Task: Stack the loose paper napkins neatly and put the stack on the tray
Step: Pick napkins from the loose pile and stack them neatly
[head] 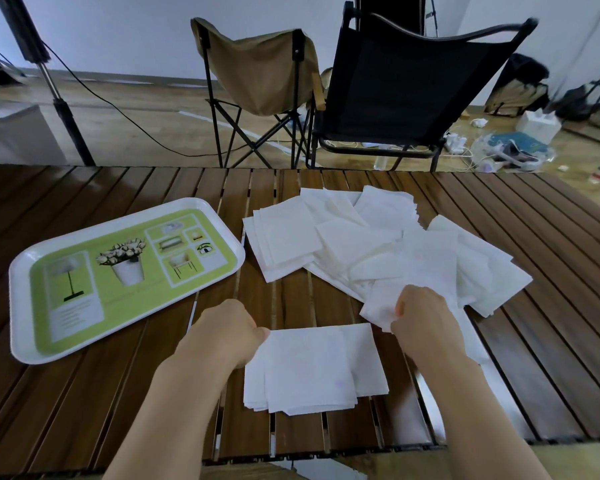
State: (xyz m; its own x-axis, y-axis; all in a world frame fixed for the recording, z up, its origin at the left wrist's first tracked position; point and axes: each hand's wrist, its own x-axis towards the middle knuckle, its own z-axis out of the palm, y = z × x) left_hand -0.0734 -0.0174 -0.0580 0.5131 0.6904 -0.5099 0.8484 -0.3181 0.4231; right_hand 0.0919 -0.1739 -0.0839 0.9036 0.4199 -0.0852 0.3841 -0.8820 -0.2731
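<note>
Napkins (pixel 378 251) lying loose at 1 o'clock, small stack (pixel 312 368) forming at 6 o'clock.
Pinching stack edge with left hand (pixel 222 336), pinching one napkin with right hand (pixel 423 320); aligning corners squarely before releasing; tray (pixel 25 271) waiting at 9 o'clock.

Just two bare forearms coming in from the bottom edge, no sleeves anywhere in sight, nothing covering them up to where the view cuts off. No watch, no bracelet, no rings to be seen on the left hand (pixel 224 332) or the right hand (pixel 425 320). No gloves either. Short trimmed nails showing on a couple of fingertips. Slim wrists, fairly smooth, a bit stretched by the wide lens.
</note>
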